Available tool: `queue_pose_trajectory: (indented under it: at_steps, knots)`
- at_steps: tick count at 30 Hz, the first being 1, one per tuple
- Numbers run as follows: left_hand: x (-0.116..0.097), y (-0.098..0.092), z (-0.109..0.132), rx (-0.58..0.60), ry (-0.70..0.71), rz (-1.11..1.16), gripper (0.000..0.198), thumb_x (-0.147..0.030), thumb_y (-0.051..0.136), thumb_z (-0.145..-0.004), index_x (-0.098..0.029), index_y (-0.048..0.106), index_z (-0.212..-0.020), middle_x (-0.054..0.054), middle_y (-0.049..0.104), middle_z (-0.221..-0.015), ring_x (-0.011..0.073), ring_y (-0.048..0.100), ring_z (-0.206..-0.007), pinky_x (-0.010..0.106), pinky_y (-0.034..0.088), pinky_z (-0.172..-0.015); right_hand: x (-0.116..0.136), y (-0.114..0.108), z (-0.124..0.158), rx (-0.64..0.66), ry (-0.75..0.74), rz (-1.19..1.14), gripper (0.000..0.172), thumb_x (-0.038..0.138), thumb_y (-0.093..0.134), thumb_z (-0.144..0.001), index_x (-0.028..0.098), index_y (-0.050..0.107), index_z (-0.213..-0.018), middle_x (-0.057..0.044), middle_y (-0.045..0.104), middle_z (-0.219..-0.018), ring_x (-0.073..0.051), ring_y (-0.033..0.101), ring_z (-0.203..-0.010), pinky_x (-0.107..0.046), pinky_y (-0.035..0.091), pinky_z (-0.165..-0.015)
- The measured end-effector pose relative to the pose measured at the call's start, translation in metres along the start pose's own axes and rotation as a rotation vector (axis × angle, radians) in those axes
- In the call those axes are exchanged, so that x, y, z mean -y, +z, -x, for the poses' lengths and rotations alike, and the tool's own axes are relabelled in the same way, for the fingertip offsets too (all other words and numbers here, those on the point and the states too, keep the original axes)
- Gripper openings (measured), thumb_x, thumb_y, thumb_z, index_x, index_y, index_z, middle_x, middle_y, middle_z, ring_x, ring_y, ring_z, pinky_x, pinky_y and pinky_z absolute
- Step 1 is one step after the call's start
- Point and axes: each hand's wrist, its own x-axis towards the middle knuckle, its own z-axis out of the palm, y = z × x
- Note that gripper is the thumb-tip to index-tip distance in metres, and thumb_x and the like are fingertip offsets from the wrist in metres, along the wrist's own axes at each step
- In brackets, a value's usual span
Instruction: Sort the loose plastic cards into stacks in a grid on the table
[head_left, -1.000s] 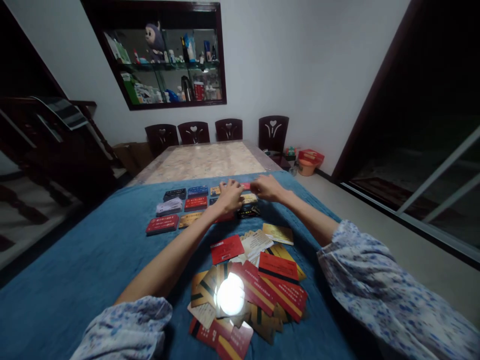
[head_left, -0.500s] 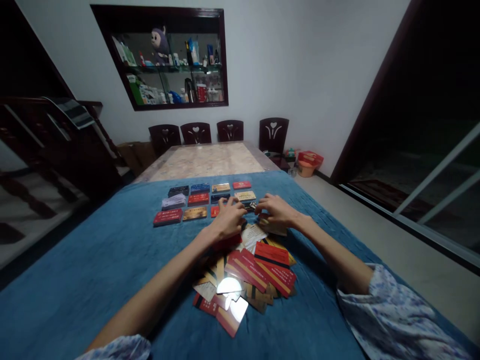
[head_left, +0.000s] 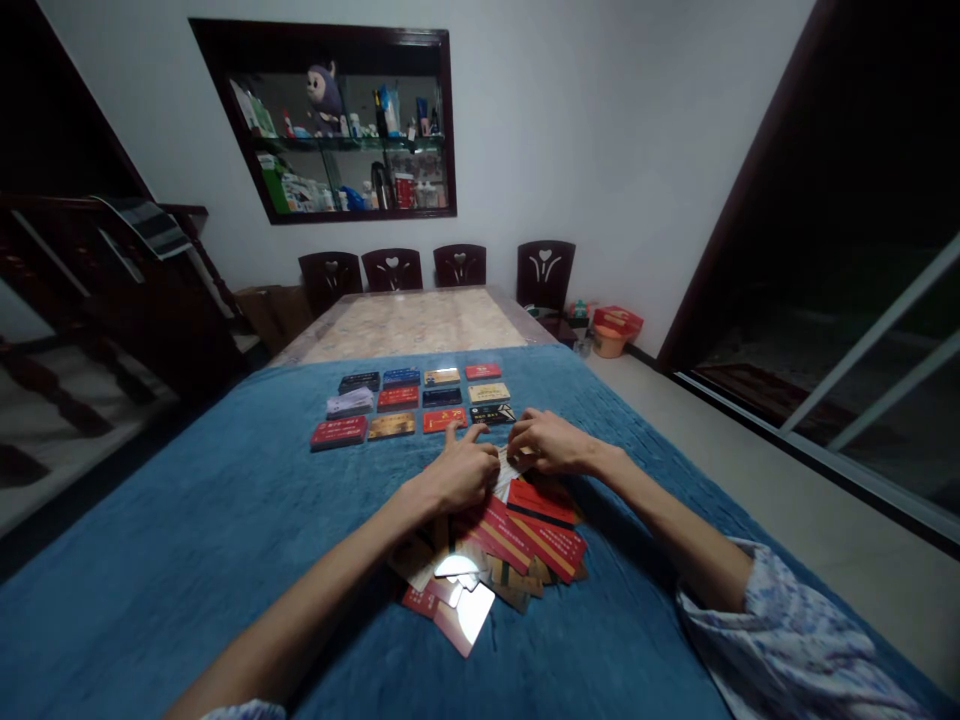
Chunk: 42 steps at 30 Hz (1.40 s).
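A loose pile of overlapping cards, with red cards [head_left: 551,540] on its right side, lies on the blue cloth [head_left: 225,520]. My left hand [head_left: 463,470] rests over the pile's upper left, its fingers curled and the fingertips at a pale card [head_left: 506,480]. Close beside it, my right hand [head_left: 546,440] is bent over the pile's top edge, fingers pressed together. What either hand grips is hidden beneath the fingers. Beyond the hands stand small stacks in rows, among them a red stack [head_left: 339,432], a gold stack [head_left: 391,425], an orange-red stack [head_left: 445,420] and a black stack [head_left: 492,413].
The bare marble-patterned tabletop [head_left: 427,318] stretches beyond the cloth, with dark chairs [head_left: 545,275] at its far end. A wall niche with shelves [head_left: 352,143] is behind. An orange basket [head_left: 609,340] stands on the floor at the right.
Both hands have come back from the stacks toward the pile, uncovering the orange-red and black stacks. My left hand now covers more of the pile's upper left.
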Motion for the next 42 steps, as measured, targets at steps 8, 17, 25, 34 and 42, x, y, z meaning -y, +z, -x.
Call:
queue_pose_trajectory:
  at_steps: [8,17,25,34,42]
  knots:
    - [0.007,0.011,-0.002,-0.016,-0.028,-0.022,0.023,-0.015,0.046,-0.091,-0.020,0.068,-0.092,0.008,0.070,-0.113,0.0338,0.042,-0.132,0.065,0.023,-0.108,-0.008,0.008,0.002,-0.036,0.027,0.043,0.024,0.028,0.065,-0.085,0.027,0.075,-0.106,-0.005,0.071,-0.116,-0.027,0.054,-0.106,-0.038,0.043,-0.087]
    - [0.007,0.011,-0.001,-0.040,-0.084,-0.001,0.016,-0.024,0.053,-0.092,-0.019,0.068,-0.094,0.011,0.067,-0.110,0.0328,0.041,-0.128,0.065,0.028,-0.105,-0.009,0.010,0.002,0.007,0.109,0.035,0.034,0.030,0.064,-0.084,0.026,0.070,-0.118,-0.007,0.069,-0.122,-0.028,0.054,-0.106,-0.040,0.045,-0.087]
    - [0.008,0.011,-0.002,-0.074,-0.111,0.051,0.013,-0.021,0.055,-0.086,-0.017,0.065,-0.079,0.010,0.069,-0.099,0.0284,0.049,-0.112,0.056,0.033,-0.100,-0.014,0.011,0.002,-0.012,0.098,-0.009,0.037,0.025,0.073,-0.078,0.026,0.072,-0.115,-0.007,0.070,-0.117,-0.028,0.054,-0.103,-0.040,0.044,-0.087]
    - [0.012,0.016,-0.003,-0.091,-0.038,-0.016,0.020,-0.016,0.051,-0.087,-0.015,0.066,-0.074,0.010,0.072,-0.086,0.0273,0.055,-0.108,0.053,0.030,-0.104,-0.014,0.006,0.004,0.014,0.057,-0.030,0.035,0.037,0.071,-0.083,0.024,0.073,-0.115,-0.009,0.071,-0.117,-0.029,0.053,-0.108,-0.041,0.042,-0.092]
    - [0.022,0.019,-0.003,-0.149,-0.032,-0.037,0.025,-0.017,0.048,-0.091,-0.015,0.072,-0.084,0.012,0.074,-0.092,0.0291,0.055,-0.116,0.060,0.025,-0.109,-0.014,0.007,0.003,-0.116,0.006,-0.061,0.025,0.017,0.060,-0.088,0.022,0.075,-0.107,-0.008,0.074,-0.104,-0.023,0.057,-0.098,-0.037,0.044,-0.091]
